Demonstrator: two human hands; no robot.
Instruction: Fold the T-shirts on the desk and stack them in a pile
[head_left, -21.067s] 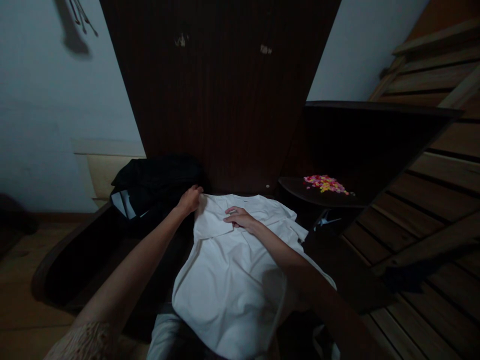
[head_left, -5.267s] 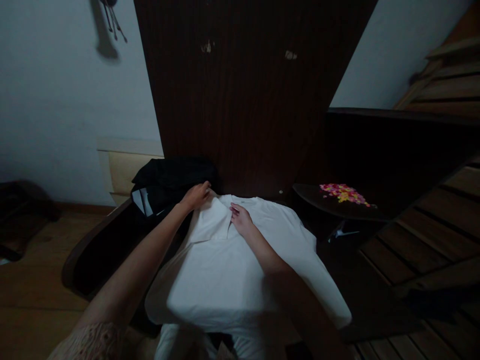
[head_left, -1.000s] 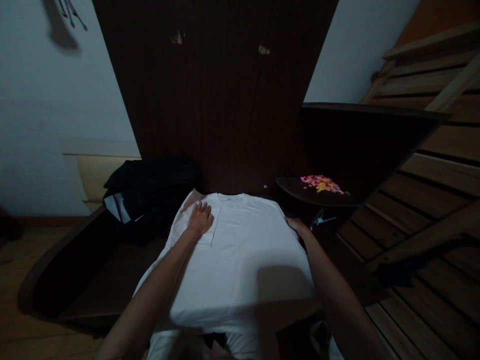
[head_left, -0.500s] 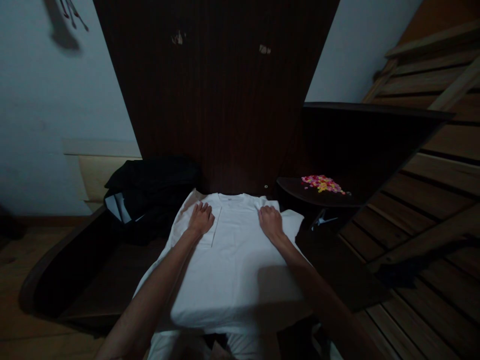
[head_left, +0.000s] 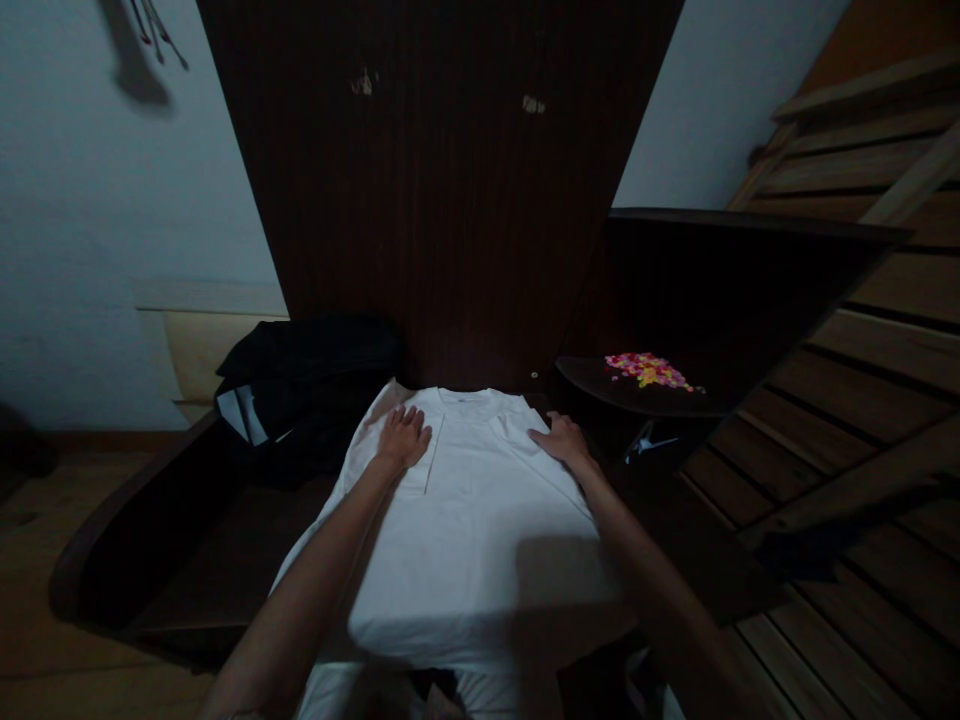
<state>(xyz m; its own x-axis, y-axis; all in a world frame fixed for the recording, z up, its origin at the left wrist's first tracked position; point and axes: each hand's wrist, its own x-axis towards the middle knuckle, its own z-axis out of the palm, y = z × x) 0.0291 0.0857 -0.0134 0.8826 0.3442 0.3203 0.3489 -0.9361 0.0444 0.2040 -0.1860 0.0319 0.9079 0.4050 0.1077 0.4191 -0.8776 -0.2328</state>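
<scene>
Dim room: pale plaster wall (head_left: 90, 230) at left, one tall dark wooden panel (head_left: 442, 200) rising behind the work area, slatted wooden boards (head_left: 862, 340) at right.

One dark wooden platform with a raised curved edge (head_left: 172, 540), low and wide. It bears the garments.

One white short-sleeved shirt of plain cloth (head_left: 465, 520), lying flat on the platform with its neckline toward the panel and its lower edge hanging over the near side, toward the person. The right sleeve appears folded inward over the body, which would explain the diagonal crease under the right hand; the left sleeve still spreads outward.

One heap of black clothing with a pale patch showing (head_left: 307, 390), on the platform just beside the shirt's left shoulder, apart from it or barely touching; the dark makes this hard to tell.

One small dark rounded shelf (head_left: 637, 395) to the right of the shirt, carrying one scatter of small pink and yellow pieces (head_left: 649, 370); too small to identify or count.

Two bare hands. Left hand (head_left: 405, 438): fingers spread, palm flat on the shirt near its left shoulder, grasping nothing, seemingly pinning the cloth. Right hand (head_left: 562, 440): likewise flat and unclenched, pressed on the folded right shoulder, seemingly to smooth the crease.
</scene>
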